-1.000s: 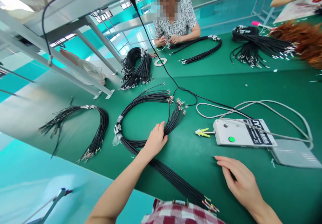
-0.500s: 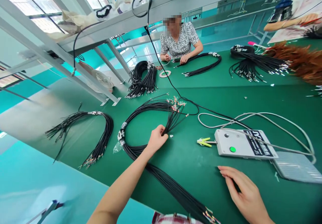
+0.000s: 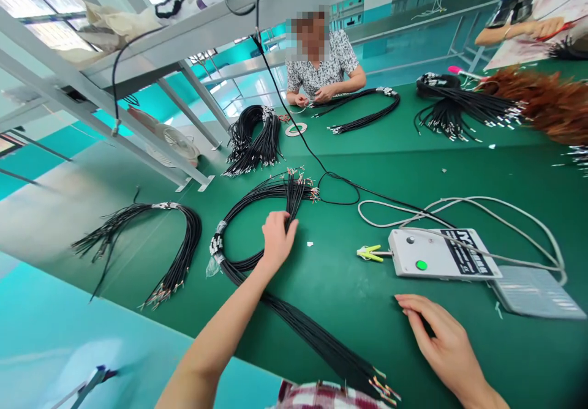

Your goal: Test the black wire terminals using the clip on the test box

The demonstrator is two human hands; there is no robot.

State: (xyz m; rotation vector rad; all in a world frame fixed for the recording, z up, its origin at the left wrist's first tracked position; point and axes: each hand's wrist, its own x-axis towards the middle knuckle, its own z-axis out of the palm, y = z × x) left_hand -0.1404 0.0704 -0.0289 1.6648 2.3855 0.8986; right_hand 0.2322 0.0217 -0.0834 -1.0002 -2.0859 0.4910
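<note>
Black wire bundle (image 3: 239,262), a thick sheaf of thin cables tipped with small metal terminals, loops across the green table (image 3: 358,152) at the centre of the view, its long tail running toward 5 o'clock at the near edge. Left hand (image 3: 275,240) rests on the loop, fingers closed loosely around a few strands that fan up toward 12 o'clock. Right hand (image 3: 441,338), at 4 o'clock, lies flat and open on the table, holding nothing. White control box (image 3: 441,253) sits just beyond it, at 3 o'clock.
</note>
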